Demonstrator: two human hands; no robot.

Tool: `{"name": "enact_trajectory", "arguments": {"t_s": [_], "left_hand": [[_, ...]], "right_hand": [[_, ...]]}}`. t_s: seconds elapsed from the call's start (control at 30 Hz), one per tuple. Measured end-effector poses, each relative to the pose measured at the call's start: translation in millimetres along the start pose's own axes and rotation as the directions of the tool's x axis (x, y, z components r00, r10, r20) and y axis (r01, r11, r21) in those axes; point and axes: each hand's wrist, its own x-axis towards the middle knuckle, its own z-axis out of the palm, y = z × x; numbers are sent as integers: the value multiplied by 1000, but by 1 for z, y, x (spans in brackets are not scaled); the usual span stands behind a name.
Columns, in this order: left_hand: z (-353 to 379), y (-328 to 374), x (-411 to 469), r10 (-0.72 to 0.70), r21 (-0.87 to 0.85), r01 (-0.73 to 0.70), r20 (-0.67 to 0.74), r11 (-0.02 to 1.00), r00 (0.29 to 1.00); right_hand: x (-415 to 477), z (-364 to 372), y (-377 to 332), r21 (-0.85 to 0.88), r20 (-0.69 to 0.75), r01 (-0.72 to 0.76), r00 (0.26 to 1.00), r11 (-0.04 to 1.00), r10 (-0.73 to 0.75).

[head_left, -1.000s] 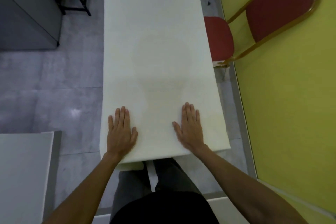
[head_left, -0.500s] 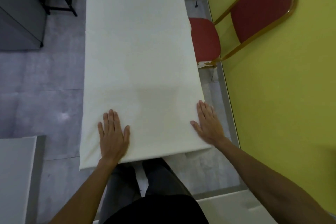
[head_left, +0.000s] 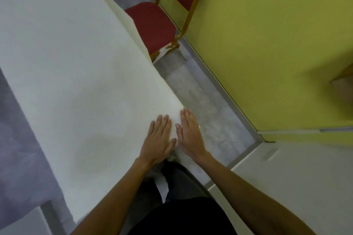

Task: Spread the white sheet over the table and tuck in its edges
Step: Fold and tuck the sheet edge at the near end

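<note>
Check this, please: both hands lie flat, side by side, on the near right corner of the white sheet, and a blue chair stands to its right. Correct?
Not quite: the chair is red, not blue, as the head view shows. The left hand and right hand do lie flat, side by side, on the near right corner of the white sheet.

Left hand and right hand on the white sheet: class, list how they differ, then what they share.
The left hand lies farther in on the white sheet; the right hand sits along its right edge. The right hand's fingertips reach farther forward than the left hand's. Both lie flat, palms down, fingers straight.
</note>
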Motion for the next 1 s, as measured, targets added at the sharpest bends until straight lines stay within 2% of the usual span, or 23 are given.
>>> {"name": "enact_trajectory", "arguments": {"t_s": [0.07,0.13,0.2,0.27,0.37,0.47,0.6,0.67,0.73,0.83,0.9,1.0], "left_hand": [[-4,9,17,135,22,-137,65,990,989],[-7,16,35,245,65,-253,105,965,964],[-8,22,52,325,81,-341,163,937,932],[-9,30,67,371,91,-396,211,914,904],[-9,47,80,384,111,-415,225,903,896],[-2,53,86,395,153,-412,130,898,909],[2,53,96,419,206,-423,61,883,906],[2,54,100,441,226,-450,88,864,893],[1,54,102,450,236,-472,143,850,881],[2,51,102,475,216,-505,176,836,862],[-1,51,103,485,189,-511,172,838,858],[-5,52,102,496,158,-521,172,839,851]], "right_hand": [[-11,-3,1,152,-71,-160,982,975,173],[-23,-3,6,319,-98,-295,935,901,341],[-31,-3,15,456,-85,-319,914,831,397],[-33,-1,24,490,-75,-297,922,819,379],[-26,-2,38,403,-118,-326,908,855,401],[-19,-7,50,296,-115,-286,936,911,331],[-12,-5,69,78,12,-343,939,936,343],[-17,-3,74,-3,101,-371,924,929,370],[-26,4,76,-33,229,-437,872,899,432],[-51,17,91,5,364,-635,721,772,590],[-69,21,96,23,393,-676,684,737,615],[-94,26,95,22,418,-679,673,734,610]]}}
